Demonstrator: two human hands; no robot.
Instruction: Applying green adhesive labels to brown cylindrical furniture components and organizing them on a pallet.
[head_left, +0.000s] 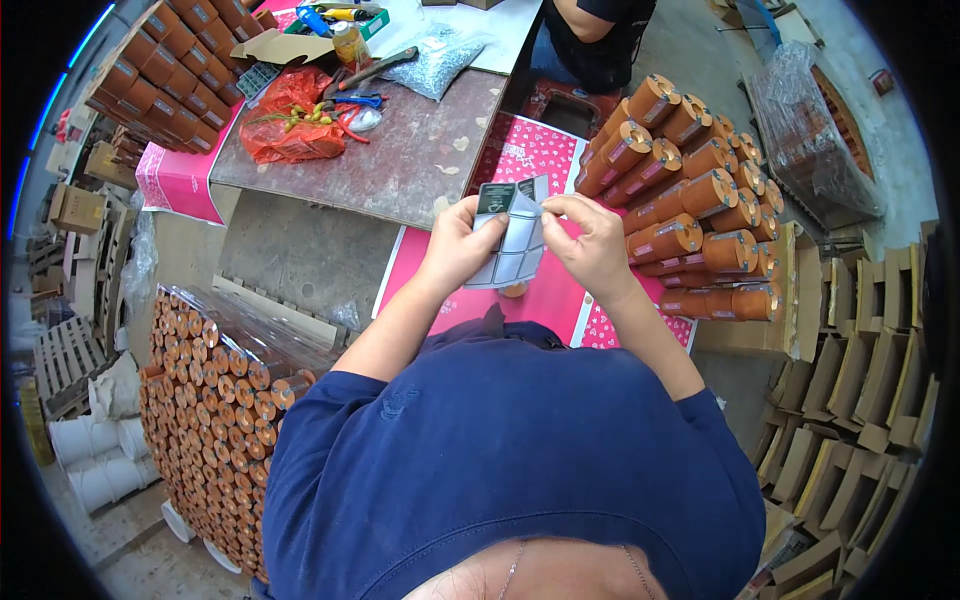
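Note:
A sheet of dark labels on pale backing point(517, 243) is held up in front of me, above the pink-covered table. My left hand point(457, 248) grips its left edge, thumb on the front. With thumb and forefinger, my right hand point(590, 243) pinches the sheet's upper right, where a corner is lifted and bent. Whether a single label is between those fingertips is too small to tell. Just under the sheet, the end of a brown cylinder point(514, 290) shows in part. To the right of my right hand lie stacked orange-brown cylinders point(690, 235) with small pale labels on their sides.
A worn table point(400, 185) holds a red plastic bag point(290, 120) with fruit, pliers point(360, 98), and a bag of small metal parts point(437, 60). More cylinders are piled at lower left point(215, 420). Cardboard trays point(850, 370) stand at right. Another person point(590, 45) is across the table.

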